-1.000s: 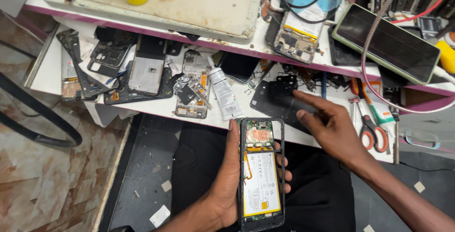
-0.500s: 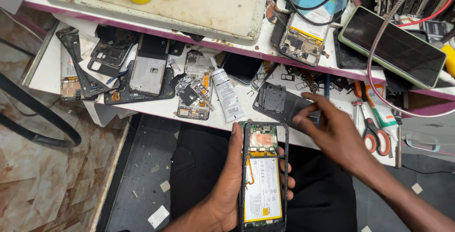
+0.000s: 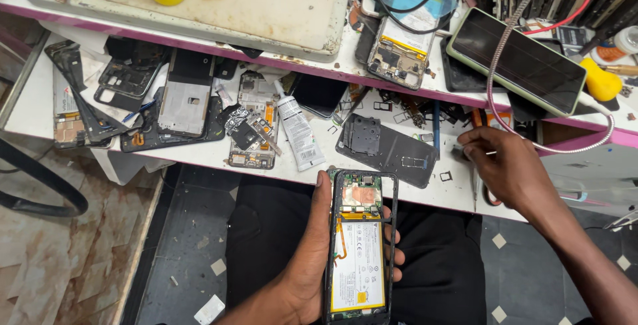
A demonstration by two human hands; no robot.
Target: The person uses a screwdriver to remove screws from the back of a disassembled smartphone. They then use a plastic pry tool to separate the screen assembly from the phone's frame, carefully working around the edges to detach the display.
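Nearest, over the lap: left hand [image 3: 312, 258] wrapped firmly around an opened black-framed smartphone [image 3: 359, 245] with exposed white battery, thumb on left edge, fingertips curled over right edge. Farther, at white lower shelf [image 3: 219, 157] edge: right hand [image 3: 508, 165], fingers bent together, touching small parts near scissors; whether anything pinched, cannot tell. Just left: dark plastic back cover [image 3: 389, 149], lying flat.

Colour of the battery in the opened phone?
White battery with a yellow top edge, in the head view.
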